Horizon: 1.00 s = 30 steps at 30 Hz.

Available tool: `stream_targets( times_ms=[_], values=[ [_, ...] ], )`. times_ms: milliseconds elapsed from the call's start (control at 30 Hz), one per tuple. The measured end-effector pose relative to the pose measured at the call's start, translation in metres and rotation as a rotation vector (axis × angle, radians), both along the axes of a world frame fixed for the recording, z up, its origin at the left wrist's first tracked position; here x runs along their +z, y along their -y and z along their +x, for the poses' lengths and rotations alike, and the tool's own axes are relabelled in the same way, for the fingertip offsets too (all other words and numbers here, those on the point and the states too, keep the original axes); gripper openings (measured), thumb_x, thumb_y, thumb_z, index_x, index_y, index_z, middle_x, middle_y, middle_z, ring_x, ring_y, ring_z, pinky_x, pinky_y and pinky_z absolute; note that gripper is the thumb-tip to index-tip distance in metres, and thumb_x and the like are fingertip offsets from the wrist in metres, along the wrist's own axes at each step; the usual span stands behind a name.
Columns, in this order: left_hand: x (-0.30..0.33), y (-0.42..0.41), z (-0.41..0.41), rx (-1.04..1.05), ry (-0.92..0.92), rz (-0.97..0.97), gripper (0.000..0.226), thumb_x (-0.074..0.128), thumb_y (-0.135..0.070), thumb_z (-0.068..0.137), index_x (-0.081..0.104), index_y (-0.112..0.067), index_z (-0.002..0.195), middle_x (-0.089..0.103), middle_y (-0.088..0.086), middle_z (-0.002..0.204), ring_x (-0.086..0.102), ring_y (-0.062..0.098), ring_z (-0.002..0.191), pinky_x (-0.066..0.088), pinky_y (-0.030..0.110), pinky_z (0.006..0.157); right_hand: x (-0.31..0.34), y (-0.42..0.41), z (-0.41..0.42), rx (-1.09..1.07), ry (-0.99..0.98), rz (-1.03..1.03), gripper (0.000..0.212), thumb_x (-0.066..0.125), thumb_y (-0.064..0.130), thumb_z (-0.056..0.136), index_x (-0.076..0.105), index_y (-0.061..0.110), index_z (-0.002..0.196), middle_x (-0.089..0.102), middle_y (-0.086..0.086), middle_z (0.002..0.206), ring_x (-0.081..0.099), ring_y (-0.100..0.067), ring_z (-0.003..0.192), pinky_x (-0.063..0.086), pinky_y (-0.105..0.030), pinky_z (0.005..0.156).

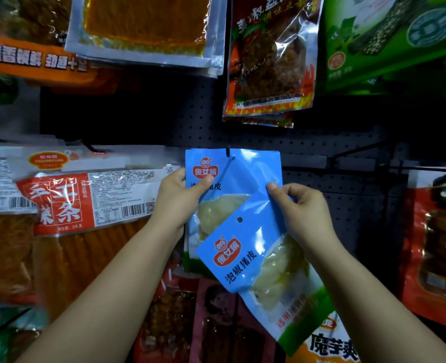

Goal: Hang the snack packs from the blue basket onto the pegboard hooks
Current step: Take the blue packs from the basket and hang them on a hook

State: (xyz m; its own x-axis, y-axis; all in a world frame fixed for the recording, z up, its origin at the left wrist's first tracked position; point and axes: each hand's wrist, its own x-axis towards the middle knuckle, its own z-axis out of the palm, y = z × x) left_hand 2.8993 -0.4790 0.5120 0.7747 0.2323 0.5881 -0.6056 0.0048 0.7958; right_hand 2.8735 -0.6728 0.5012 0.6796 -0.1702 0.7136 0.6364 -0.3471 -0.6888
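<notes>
Up at the board: a dark perforated pegboard (308, 142) fills the far side, and one blue snack pack (245, 169) already hangs on a black hook (227, 151).
Left hand: the left hand (176, 195) grips that hung pack at its left edge, thumb pressed on the front face, steadying it.
Right hand: the right hand (304, 208) pinches the top corner of a second blue pack (245, 258), thumb on the front, the other fingers curled behind.
Where the pack is: it hangs tilted in front of the hung one, overlapping its lower half, top end toward the upper right.
Key relation: its punched hang hole (239, 219) sits below and slightly right of the hook tip, left of the pinching fingers; the long axis runs upper right to lower right-near, so by my read it must straighten and lift before the hole meets the hook. Right hand is the nearer one for that.
Feel of it: glossy flexible film, flat pouch, clear window showing pale contents, green band at the bottom; likely floppy and slippery.
Neighbours: red and orange packs (59, 205) hang left.
Basket: not in view.
</notes>
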Motion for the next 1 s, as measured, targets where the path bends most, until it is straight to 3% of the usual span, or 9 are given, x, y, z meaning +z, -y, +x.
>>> stream_targets(
  times_ms=[167,233,333,433,533,633,767,900,1000],
  values=[
    [0.006,0.005,0.013,0.111,-0.009,0.046,0.006,0.069,-0.021,0.085,0.064,-0.024,0.087,0.072,0.001,0.093,0.070,0.017,0.084,0.058,0.039,0.076,0.004,-0.004,0.018,-0.149,-0.056,-0.062,0.039,0.058,0.044,0.090,0.062,0.012,0.068,0.070,-0.010,0.071,0.066,-0.032,0.069,0.053,-0.044,0.065],
    [0.006,0.006,0.013,0.137,-0.014,0.047,0.007,0.068,-0.023,0.085,0.064,-0.022,0.090,0.072,0.001,0.093,0.069,0.019,0.085,0.058,0.044,0.078,0.003,-0.006,0.022,-0.180,-0.057,-0.068,0.038,0.057,0.045,0.090,0.062,0.015,0.068,0.070,-0.007,0.072,0.067,-0.030,0.071,0.054,-0.047,0.068],
    [0.003,0.008,0.009,0.157,-0.006,0.036,0.012,0.068,-0.023,0.086,0.061,-0.021,0.095,0.070,0.001,0.098,0.067,0.018,0.088,0.056,0.044,0.081,-0.004,-0.006,0.024,-0.153,-0.039,-0.037,0.030,0.058,0.043,0.091,0.067,0.018,0.076,0.072,0.001,0.076,0.069,-0.019,0.072,0.056,-0.038,0.065],
    [-0.007,0.010,-0.002,0.158,-0.002,0.080,0.017,0.066,-0.023,0.087,0.053,-0.026,0.098,0.068,0.000,0.104,0.065,0.016,0.091,0.055,0.044,0.084,-0.016,0.000,0.021,-0.195,0.014,0.020,0.027,0.064,0.041,0.087,0.065,0.017,0.073,0.067,0.011,0.072,0.061,0.001,0.066,0.044,-0.010,0.055],
    [-0.022,0.009,-0.018,0.093,0.007,0.188,0.027,0.064,-0.029,0.087,0.045,-0.034,0.105,0.059,-0.003,0.118,0.059,0.013,0.105,0.049,0.044,0.095,-0.031,0.007,0.012,-0.218,0.084,0.103,0.037,0.067,0.037,0.085,0.051,0.016,0.060,0.052,0.013,0.053,0.044,0.002,0.051,0.035,-0.010,0.051],
    [-0.037,0.004,-0.037,0.104,0.036,0.233,0.060,0.065,-0.037,0.083,0.033,-0.031,0.133,0.040,-0.005,0.139,0.045,0.010,0.123,0.041,0.038,0.104,-0.036,0.011,-0.001,-0.191,0.139,0.175,0.038,0.064,0.038,0.087,0.048,0.017,0.060,0.048,0.012,0.053,0.040,0.001,0.053,0.035,-0.014,0.053],
    [-0.050,0.005,-0.072,0.013,0.115,0.080,0.055,0.062,-0.050,0.069,0.051,-0.034,0.120,0.052,-0.009,0.130,0.056,0.007,0.117,0.055,0.031,0.084,-0.027,0.006,-0.025,-0.181,0.236,0.261,0.032,0.059,0.040,0.090,0.048,0.024,0.064,0.050,0.014,0.056,0.045,0.004,0.054,0.034,-0.010,0.049],
    [-0.050,0.013,-0.089,-0.275,0.074,-0.095,0.043,0.068,-0.039,0.065,0.064,-0.023,0.105,0.073,-0.004,0.104,0.070,0.012,0.095,0.056,0.021,0.068,-0.016,-0.011,-0.045,-0.142,0.353,0.306,0.030,0.051,0.036,0.096,0.042,0.028,0.069,0.040,0.010,0.059,0.040,0.004,0.049,0.030,-0.011,0.045],
    [-0.044,0.014,-0.093,-0.262,0.088,-0.102,0.025,0.066,-0.032,0.071,0.070,-0.020,0.092,0.076,0.002,0.093,0.073,0.017,0.085,0.056,0.021,0.064,-0.010,-0.018,-0.051,0.005,0.305,0.340,0.028,0.050,0.033,0.097,0.048,0.026,0.070,0.051,0.011,0.061,0.047,0.007,0.052,0.034,-0.009,0.049]
  ],
)
